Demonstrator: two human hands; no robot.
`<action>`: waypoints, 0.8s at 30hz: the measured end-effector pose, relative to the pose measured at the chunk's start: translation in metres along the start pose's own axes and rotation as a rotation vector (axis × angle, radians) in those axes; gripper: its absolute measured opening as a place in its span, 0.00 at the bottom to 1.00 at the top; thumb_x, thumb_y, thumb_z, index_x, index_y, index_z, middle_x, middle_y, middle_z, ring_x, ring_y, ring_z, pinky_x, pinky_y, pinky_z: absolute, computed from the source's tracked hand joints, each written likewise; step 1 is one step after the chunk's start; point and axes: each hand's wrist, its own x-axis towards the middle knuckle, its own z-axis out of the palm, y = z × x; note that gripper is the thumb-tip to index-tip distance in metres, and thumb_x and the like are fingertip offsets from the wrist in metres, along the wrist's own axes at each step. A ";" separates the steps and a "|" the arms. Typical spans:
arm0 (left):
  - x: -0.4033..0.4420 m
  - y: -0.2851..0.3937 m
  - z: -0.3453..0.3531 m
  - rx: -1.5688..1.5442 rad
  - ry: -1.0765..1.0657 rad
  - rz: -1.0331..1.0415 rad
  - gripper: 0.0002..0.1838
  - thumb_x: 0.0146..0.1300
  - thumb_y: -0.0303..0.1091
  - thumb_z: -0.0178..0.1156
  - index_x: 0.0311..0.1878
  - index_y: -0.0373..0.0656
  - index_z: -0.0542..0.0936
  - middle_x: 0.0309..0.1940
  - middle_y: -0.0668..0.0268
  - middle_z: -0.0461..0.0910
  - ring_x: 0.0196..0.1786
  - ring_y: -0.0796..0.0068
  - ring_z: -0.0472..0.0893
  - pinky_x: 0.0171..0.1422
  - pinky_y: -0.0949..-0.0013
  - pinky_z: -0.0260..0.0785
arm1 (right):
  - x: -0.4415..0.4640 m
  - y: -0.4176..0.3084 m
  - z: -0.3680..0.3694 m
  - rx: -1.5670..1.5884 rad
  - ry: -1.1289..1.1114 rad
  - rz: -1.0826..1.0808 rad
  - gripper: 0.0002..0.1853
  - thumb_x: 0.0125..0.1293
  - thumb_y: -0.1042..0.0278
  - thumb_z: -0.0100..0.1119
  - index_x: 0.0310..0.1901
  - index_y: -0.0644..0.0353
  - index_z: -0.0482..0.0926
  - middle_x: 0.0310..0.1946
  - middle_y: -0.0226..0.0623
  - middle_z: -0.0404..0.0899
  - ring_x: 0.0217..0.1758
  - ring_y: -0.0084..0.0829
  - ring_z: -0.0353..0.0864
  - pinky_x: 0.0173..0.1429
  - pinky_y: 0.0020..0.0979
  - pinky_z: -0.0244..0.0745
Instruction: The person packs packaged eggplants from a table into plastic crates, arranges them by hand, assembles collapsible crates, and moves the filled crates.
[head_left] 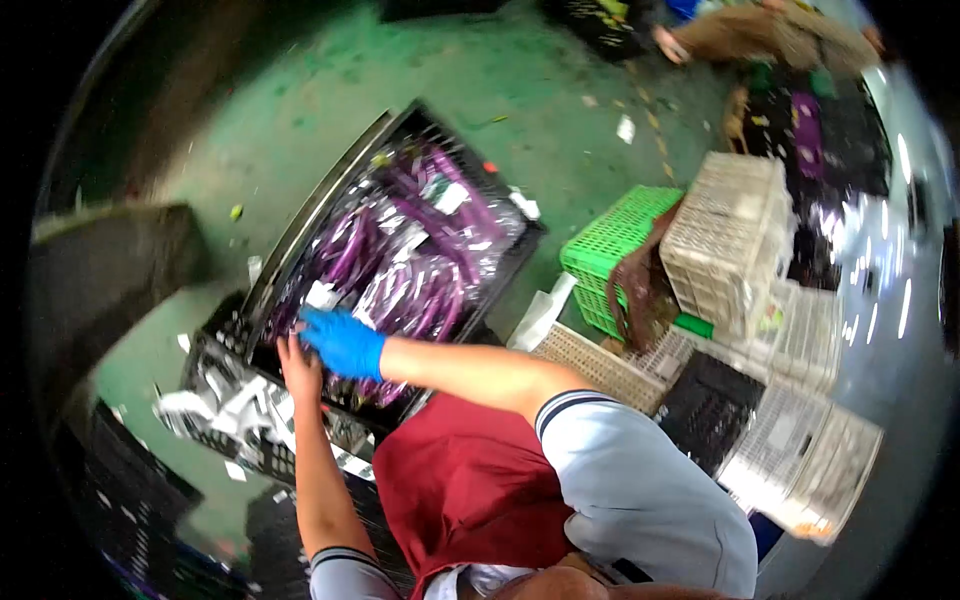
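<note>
A black crate [517, 258] holds several clear plastic bags of long purple vegetables [425, 295] that look like eggplants. White labels lie on some bags. My right hand [343, 342], in a blue glove, lies over the bags at the crate's near left corner. Its fingers point left and are partly bent, just below a white label [322, 295]. Against the gloved fingertips, my bare left hand [301, 372] reaches up at the crate's edge with its fingers drawn together. Whatever is between the fingertips is hidden by blur.
Below left of the crate, another black crate holds crumpled white scraps [240, 405]. To the right stand a green crate [610, 245], stacked white crates [720, 235] and a black crate [708, 400]. Litter dots the green floor [480, 60]. Another person's arm [765, 35] shows at top right.
</note>
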 end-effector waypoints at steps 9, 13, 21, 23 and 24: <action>-0.071 0.063 -0.056 -0.934 -0.501 -0.208 0.05 0.53 0.30 0.49 0.22 0.47 0.70 0.14 0.73 0.67 0.15 0.83 0.64 0.15 0.79 0.53 | -0.167 -0.135 -0.122 0.211 -0.097 0.393 0.15 0.56 0.63 0.46 0.44 0.58 0.73 0.34 0.49 0.75 0.35 0.49 0.76 0.37 0.44 0.71; -0.081 0.041 -0.067 -0.918 -0.744 -0.234 0.01 0.54 0.26 0.49 0.31 0.44 0.69 0.17 0.68 0.69 0.16 0.79 0.67 0.15 0.77 0.58 | -0.228 -0.210 -0.193 0.302 0.184 0.464 0.15 0.63 0.59 0.44 0.44 0.58 0.73 0.35 0.47 0.75 0.36 0.47 0.75 0.40 0.41 0.71; -0.108 0.096 -0.125 -0.329 -0.524 -0.484 0.07 0.55 0.31 0.51 0.37 0.43 0.70 0.20 0.64 0.71 0.16 0.71 0.70 0.13 0.73 0.57 | -0.441 -0.249 -0.369 -0.135 1.189 0.710 0.10 0.60 0.69 0.49 0.41 0.62 0.75 0.37 0.44 0.77 0.41 0.38 0.77 0.44 0.31 0.71; -0.108 0.114 -0.123 -0.363 -0.463 -0.463 0.08 0.52 0.29 0.50 0.19 0.46 0.67 0.14 0.63 0.65 0.18 0.69 0.69 0.16 0.66 0.59 | -0.529 -0.214 -0.390 -0.395 1.450 0.978 0.09 0.57 0.74 0.51 0.40 0.65 0.73 0.37 0.45 0.76 0.42 0.35 0.76 0.44 0.28 0.71; -0.106 0.129 -0.125 -0.378 -0.575 -0.409 0.06 0.52 0.29 0.50 0.21 0.45 0.67 0.14 0.64 0.65 0.16 0.71 0.67 0.14 0.69 0.56 | -0.566 -0.197 -0.386 -0.557 1.473 1.153 0.14 0.57 0.71 0.53 0.45 0.65 0.71 0.42 0.47 0.74 0.46 0.39 0.74 0.49 0.33 0.69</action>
